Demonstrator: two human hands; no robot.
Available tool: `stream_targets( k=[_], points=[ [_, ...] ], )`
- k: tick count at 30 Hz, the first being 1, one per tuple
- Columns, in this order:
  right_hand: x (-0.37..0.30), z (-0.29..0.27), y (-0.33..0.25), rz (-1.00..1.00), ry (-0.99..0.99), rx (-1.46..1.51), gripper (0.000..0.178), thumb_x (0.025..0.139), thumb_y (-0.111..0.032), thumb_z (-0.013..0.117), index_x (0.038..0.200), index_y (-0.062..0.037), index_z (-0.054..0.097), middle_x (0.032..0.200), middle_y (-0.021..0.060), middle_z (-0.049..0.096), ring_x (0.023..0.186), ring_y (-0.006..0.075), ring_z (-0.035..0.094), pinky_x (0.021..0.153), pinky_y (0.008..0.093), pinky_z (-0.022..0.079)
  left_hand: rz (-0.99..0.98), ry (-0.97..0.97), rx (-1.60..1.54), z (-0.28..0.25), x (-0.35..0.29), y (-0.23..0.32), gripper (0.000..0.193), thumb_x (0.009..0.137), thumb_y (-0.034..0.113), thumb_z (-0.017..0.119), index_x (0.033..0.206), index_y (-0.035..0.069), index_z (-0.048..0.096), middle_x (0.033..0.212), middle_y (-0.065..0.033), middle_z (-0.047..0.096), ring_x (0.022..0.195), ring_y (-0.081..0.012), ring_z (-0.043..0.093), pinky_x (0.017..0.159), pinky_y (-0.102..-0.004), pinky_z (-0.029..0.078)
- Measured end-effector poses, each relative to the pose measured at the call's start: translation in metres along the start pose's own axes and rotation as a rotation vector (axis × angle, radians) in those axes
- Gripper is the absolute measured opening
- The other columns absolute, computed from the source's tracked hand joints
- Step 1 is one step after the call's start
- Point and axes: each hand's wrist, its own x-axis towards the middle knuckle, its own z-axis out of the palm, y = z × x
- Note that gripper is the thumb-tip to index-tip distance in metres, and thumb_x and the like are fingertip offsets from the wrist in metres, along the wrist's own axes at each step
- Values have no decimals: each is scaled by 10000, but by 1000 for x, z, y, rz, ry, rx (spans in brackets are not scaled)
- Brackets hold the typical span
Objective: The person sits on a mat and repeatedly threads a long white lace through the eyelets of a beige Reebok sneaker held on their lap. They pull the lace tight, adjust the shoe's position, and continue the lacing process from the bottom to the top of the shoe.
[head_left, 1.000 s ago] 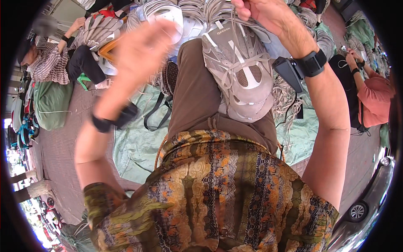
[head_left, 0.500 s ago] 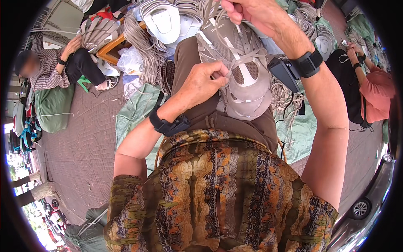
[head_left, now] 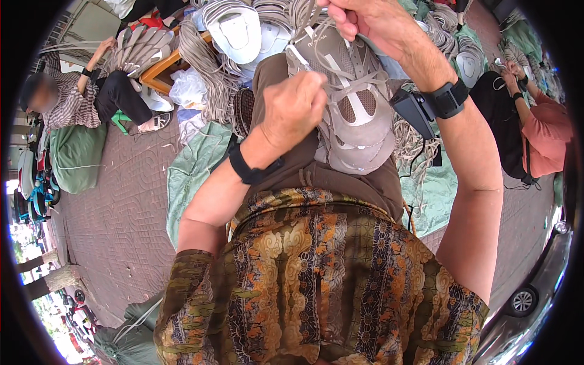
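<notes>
Head view: on the brown trousers (head_left: 301,173) lie stacked grey shoe uppers (head_left: 362,137). The left hand (head_left: 295,106) is curled at their left edge, fingertips hidden; I can't tell whether it grips lace (head_left: 372,78). Farther out, the right hand (head_left: 374,25) has bent fingers, grip unclear. A hard tug might drag the stack askew.

Laced grey shoe upper (head_left: 357,108) over lap (head_left: 304,159)
</notes>
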Motion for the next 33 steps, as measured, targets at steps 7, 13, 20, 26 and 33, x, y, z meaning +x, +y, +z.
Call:
stream_targets(
  k=[7, 13, 20, 26, 33],
  points=[
    [-5, 6, -12, -26, 16, -28, 224, 987, -193, 493, 897, -22, 607, 631, -11, 552, 485, 70, 491, 461, 183, 401, 6, -138, 100, -29, -29, -8, 205, 708, 7, 637, 895, 55, 567, 589, -57, 489, 496, -240, 539, 464, -366, 441],
    [-5, 15, -18, -34, -45, -41, 235, 992, -202, 487, 904, -20, 607, 629, -3, 560, 486, 69, 493, 462, 182, 398, 190, -297, -185, -31, -40, 32, 339, 678, 27, 662, 1011, 34, 596, 782, -61, 584, 665, -203, 595, 597, -326, 486],
    [-5, 35, -26, -66, -190, -171, 269, 996, -226, 484, 913, 2, 602, 609, 0, 550, 476, 61, 472, 459, 183, 382, 285, -223, -202, 27, -25, 32, 413, 705, 100, 666, 1102, 38, 568, 1196, -132, 542, 1143, -296, 505, 988, -431, 417],
    [-13, 44, -38, -59, -237, -276, 281, 1000, -222, 471, 897, 6, 598, 587, -8, 534, 473, 48, 460, 456, 184, 364, -61, -23, -168, -12, -7, 38, 238, 721, 30, 635, 959, 19, 622, 898, -97, 641, 827, -264, 624, 754, -346, 517],
    [-4, 51, -25, -38, -268, -301, 271, 992, -224, 480, 888, -4, 599, 570, -16, 522, 459, 46, 453, 438, 189, 359, -514, -263, -324, -2, -11, 12, 97, 753, 88, 682, 762, 22, 612, 726, -94, 578, 641, -211, 595, 613, -330, 485]
  ],
)
